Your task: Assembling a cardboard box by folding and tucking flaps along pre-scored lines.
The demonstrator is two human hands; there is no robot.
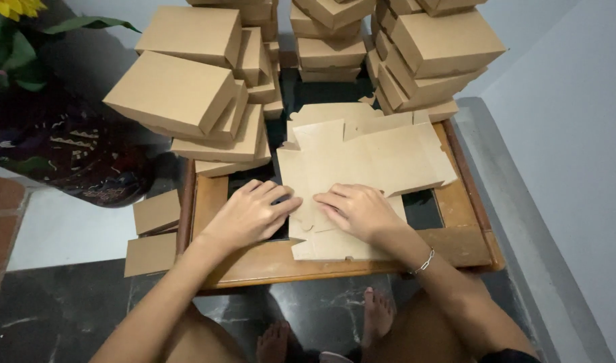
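Head view is showing both hands pressing flat on the flat brown cardboard sheet (362,161): left hand (251,215) and right hand (358,210) fingers spread, lying on the wooden table (210,202). Past the hands, leaning stacks of brown boxes (187,94) could be tipping over if bumped.

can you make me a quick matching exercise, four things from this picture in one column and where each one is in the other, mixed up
Things:
1. flat cardboard blank
2. folded boxes
3. left hand
4. bracelet

Places:
A. on the right wrist
B. stacked in piles at the far side of the wooden table
C. lying open on the table under both hands
D. pressing on the blank's left edge, beside the right hand

Pairs: 1-C, 2-B, 3-D, 4-A
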